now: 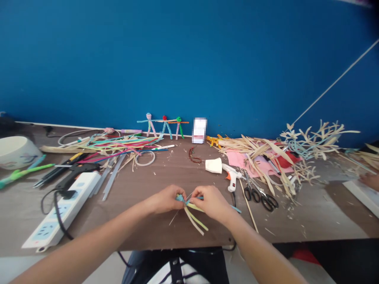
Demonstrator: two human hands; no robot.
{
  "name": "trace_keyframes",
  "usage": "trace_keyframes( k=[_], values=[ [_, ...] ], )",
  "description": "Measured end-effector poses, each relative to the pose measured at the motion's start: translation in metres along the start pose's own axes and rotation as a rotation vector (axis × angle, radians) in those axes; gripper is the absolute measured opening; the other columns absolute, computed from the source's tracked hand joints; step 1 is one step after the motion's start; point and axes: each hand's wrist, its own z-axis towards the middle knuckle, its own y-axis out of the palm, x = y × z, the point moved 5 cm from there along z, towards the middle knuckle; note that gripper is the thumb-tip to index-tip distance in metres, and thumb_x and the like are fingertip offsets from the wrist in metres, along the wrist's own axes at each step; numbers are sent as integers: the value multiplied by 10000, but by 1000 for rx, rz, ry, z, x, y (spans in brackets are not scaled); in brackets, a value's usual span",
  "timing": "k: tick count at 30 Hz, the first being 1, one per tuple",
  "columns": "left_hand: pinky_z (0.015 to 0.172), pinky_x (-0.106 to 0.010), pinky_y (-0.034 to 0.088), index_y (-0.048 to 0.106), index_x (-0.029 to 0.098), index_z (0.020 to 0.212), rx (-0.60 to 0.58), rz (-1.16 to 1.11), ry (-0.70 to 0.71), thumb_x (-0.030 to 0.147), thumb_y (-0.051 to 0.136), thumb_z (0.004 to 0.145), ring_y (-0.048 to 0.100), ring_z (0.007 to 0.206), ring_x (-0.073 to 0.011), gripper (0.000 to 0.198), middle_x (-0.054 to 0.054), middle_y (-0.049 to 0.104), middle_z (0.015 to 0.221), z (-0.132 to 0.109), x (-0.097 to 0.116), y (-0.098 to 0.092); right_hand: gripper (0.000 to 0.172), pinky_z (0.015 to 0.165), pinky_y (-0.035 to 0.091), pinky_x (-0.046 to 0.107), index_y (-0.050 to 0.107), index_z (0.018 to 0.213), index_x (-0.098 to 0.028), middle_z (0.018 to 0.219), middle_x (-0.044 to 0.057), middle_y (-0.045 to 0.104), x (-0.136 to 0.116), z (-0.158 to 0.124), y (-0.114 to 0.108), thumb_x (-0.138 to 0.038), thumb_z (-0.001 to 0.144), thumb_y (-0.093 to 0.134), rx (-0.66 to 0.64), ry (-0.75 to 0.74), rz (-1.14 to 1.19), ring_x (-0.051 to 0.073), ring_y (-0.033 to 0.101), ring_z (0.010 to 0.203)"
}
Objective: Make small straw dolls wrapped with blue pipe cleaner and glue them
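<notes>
Near the table's front edge, my left hand [170, 198] is closed on a twisted blue bundle of pipe cleaners [179, 198]. Yellow-green and pale pipe cleaners [195, 218] fan out from it toward me. Close by on the right, my right hand [211, 202] pinches the blue and yellow strands. A thin wire or stem sticks out below the bundle; its far end is hidden by my fingers. Against the wall stand three pipe-cleaner figures [165, 127], with pink, red and green heads.
To the left are a power strip [66, 209], a black glue gun [74, 175], loose pipe cleaners [118, 146] and a bowl [17, 152]. A white glue gun [233, 179], scissors [262, 196] and dried husk strips [251, 148] lie right. Another person's hand [370, 179] shows at far right.
</notes>
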Motion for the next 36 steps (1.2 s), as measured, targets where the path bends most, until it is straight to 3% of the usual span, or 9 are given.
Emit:
trace_keyframes(
  k=[3,8,10,15,20,25,36],
  values=[
    [478,-192,278,595,133,710,-12,-14,-11,278,536,596,352,497,-82,193,48,455,537,-2,1,0,169,537,347,201,642,684,-171,659,16,636,11,4,4,-322,688,566,-56,16,158,125,535,614],
    [483,-188,269,591,130,690,-91,-96,-30,259,560,588,361,513,-80,167,47,464,545,-6,8,1,211,519,370,189,647,779,-128,646,10,609,22,8,11,-300,674,587,-373,-35,555,93,501,560],
    [488,-186,268,586,130,675,-112,-155,-33,249,575,578,361,516,-78,153,50,463,542,-7,9,2,234,493,366,184,645,783,-118,601,-4,584,26,10,13,-307,649,616,-437,-7,663,76,477,512],
    [492,-186,260,559,132,659,-105,-377,-47,235,614,553,355,506,-70,157,60,460,533,-6,8,6,247,438,350,174,615,710,-113,518,-36,536,32,16,25,-334,607,650,-329,89,854,55,447,438],
    [520,-194,276,531,127,626,10,-406,-4,248,604,578,360,521,-72,149,59,447,533,-5,12,3,249,344,268,157,547,622,-130,444,-51,493,29,17,36,-368,614,618,-185,195,921,46,389,354],
    [500,-196,268,532,123,657,149,-364,-33,270,585,590,352,503,-71,170,60,440,528,-5,12,-4,214,366,240,161,521,556,-136,430,-66,428,22,17,27,-318,602,625,-150,98,748,42,334,385],
    [527,-202,302,528,131,629,280,-348,-48,264,559,591,400,523,-90,142,50,463,519,-4,4,-6,181,461,330,188,601,647,-140,542,-27,525,15,12,27,-294,712,530,-171,53,558,91,439,496]
  ],
)
